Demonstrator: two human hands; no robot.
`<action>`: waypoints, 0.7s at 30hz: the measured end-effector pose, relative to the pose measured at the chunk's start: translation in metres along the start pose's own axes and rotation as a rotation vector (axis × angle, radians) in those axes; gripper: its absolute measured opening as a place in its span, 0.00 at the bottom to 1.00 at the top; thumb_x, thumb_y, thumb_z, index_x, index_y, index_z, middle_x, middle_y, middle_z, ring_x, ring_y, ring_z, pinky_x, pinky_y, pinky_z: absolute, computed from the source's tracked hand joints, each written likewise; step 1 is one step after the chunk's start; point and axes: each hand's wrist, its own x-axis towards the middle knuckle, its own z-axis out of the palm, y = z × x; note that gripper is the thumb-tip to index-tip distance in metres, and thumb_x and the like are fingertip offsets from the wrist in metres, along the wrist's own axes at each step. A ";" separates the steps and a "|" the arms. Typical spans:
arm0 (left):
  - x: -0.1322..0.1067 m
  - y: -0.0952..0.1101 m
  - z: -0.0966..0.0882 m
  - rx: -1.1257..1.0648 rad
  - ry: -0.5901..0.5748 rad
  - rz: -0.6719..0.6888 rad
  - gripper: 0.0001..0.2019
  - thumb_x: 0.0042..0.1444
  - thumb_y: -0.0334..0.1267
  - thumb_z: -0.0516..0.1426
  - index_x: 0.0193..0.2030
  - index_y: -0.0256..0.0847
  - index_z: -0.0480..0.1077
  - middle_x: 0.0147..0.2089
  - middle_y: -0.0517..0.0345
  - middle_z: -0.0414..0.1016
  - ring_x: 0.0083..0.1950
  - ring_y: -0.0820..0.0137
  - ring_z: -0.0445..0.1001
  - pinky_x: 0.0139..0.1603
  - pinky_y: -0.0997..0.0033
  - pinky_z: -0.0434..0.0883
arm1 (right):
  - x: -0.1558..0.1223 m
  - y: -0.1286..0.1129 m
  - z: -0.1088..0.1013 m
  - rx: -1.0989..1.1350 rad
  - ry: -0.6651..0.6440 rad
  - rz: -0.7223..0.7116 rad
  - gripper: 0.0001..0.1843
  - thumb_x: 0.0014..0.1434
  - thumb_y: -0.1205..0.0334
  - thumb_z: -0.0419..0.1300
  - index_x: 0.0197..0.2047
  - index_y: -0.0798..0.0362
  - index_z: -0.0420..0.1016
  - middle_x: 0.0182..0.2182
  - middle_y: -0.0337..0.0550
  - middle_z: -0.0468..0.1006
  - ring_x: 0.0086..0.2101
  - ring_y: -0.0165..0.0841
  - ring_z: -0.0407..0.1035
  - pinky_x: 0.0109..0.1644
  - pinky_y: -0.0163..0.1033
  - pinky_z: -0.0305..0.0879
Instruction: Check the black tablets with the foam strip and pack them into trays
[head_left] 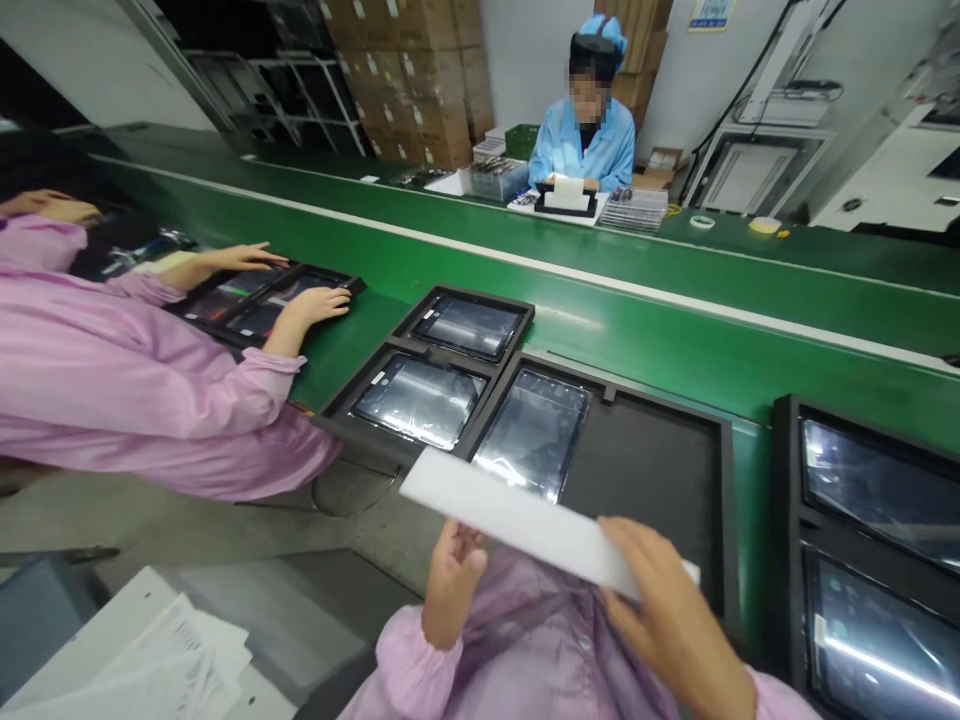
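A long white strip (517, 515), foam-like and seen nearly edge-on, slants in front of my body. My right hand (664, 605) grips its right end, fingers on top and thumb below. Just under the strip's left part is my left hand (454, 580), its fingers loosely curled and apart from the thumb, holding nothing I can see. Beyond the strip lies a black tray (645, 470) with one dark tablet (536, 425) in its left compartment; the right compartment shows bare black floor. The strip covers part of the tray's near side.
Another black tray (390, 350) with two tablets adjoins on the left; a third tray (787, 480) stands at right. At left, a co-worker in a pink sleeve (274, 375) handles a tray. Across the green conveyor (600, 320) sits a person in blue (585, 150). Papers (165, 660) lie lower left.
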 end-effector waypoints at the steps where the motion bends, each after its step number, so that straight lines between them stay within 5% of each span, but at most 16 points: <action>1: -0.005 0.002 -0.001 -0.066 0.008 -0.089 0.27 0.65 0.59 0.59 0.59 0.40 0.73 0.49 0.41 0.84 0.49 0.55 0.84 0.48 0.56 0.83 | -0.007 -0.007 0.006 0.040 -0.050 -0.002 0.29 0.67 0.68 0.54 0.70 0.49 0.61 0.60 0.52 0.73 0.57 0.47 0.70 0.60 0.52 0.72; 4: -0.013 0.010 -0.004 -0.209 0.145 -0.356 0.27 0.62 0.59 0.62 0.56 0.38 0.76 0.47 0.43 0.85 0.48 0.53 0.84 0.48 0.55 0.82 | -0.023 -0.009 0.015 0.117 -0.108 0.016 0.30 0.68 0.65 0.58 0.72 0.46 0.60 0.63 0.49 0.72 0.59 0.46 0.69 0.61 0.51 0.71; 6: -0.011 0.016 -0.008 -0.300 0.295 -0.461 0.28 0.56 0.59 0.66 0.52 0.36 0.78 0.44 0.46 0.85 0.48 0.53 0.84 0.48 0.55 0.82 | -0.033 0.007 0.010 0.106 -0.037 0.082 0.29 0.72 0.56 0.60 0.72 0.45 0.60 0.65 0.48 0.70 0.61 0.47 0.67 0.64 0.53 0.69; 10: 0.001 0.022 -0.018 -0.409 0.451 -0.541 0.28 0.50 0.58 0.69 0.48 0.34 0.81 0.41 0.49 0.84 0.47 0.56 0.83 0.48 0.62 0.81 | -0.048 0.063 -0.002 -0.010 0.265 0.447 0.31 0.73 0.40 0.53 0.67 0.55 0.67 0.66 0.59 0.68 0.64 0.54 0.64 0.69 0.60 0.61; 14: 0.012 0.027 -0.010 -0.446 0.497 -0.593 0.18 0.61 0.44 0.64 0.53 0.36 0.80 0.48 0.51 0.84 0.50 0.62 0.82 0.55 0.64 0.79 | -0.042 0.106 0.001 -0.011 0.300 0.808 0.49 0.63 0.33 0.48 0.69 0.70 0.62 0.64 0.74 0.66 0.64 0.63 0.62 0.68 0.66 0.58; 18: 0.011 0.034 -0.003 -0.478 0.486 -0.634 0.12 0.67 0.35 0.57 0.51 0.39 0.80 0.47 0.56 0.84 0.49 0.69 0.81 0.59 0.70 0.78 | -0.025 0.104 -0.012 0.395 0.375 1.096 0.57 0.47 0.37 0.59 0.69 0.71 0.60 0.65 0.76 0.65 0.66 0.67 0.57 0.71 0.65 0.50; 21: 0.013 0.030 -0.012 -0.376 0.452 -0.665 0.12 0.66 0.40 0.57 0.50 0.42 0.80 0.38 0.62 0.84 0.40 0.70 0.81 0.52 0.70 0.81 | -0.025 0.082 -0.027 0.728 0.474 1.155 0.50 0.42 0.38 0.67 0.62 0.61 0.69 0.61 0.67 0.72 0.61 0.61 0.67 0.66 0.58 0.64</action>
